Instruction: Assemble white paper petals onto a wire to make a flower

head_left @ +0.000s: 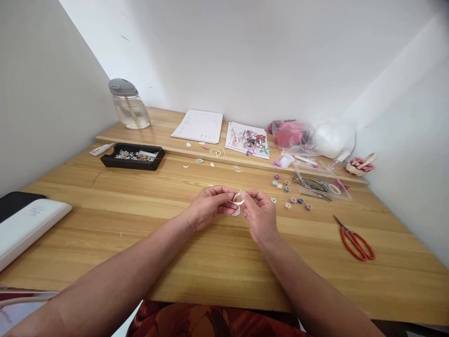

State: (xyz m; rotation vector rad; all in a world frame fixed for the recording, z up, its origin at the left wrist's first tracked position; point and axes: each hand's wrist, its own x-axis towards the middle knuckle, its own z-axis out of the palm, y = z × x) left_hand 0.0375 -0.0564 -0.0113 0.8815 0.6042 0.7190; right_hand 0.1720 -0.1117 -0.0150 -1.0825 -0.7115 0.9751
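Between my two hands, a small white ring-shaped loop (239, 202) is held above the wooden table, its strip curving round an open middle. My left hand (214, 204) pinches it from the left, fingertips closed on its edge. From the other side my right hand (259, 211) grips it between thumb and forefinger. Just below the loop shows a pale rounded piece (236, 211), partly hidden by my fingers; I cannot tell whether it is joined to the loop. Small white cut-out shapes (199, 161) and a cream leaf outline (215, 153) lie beyond my hands.
Right of my hands are several small spools (288, 206), a clear tray of tools (321, 185) and red-handled scissors (358, 243). A black bead tray (132, 157) and a water bottle (129, 105) stand left. Papers (198, 126) and plastic bags (335, 135) lie along the raised back ledge.
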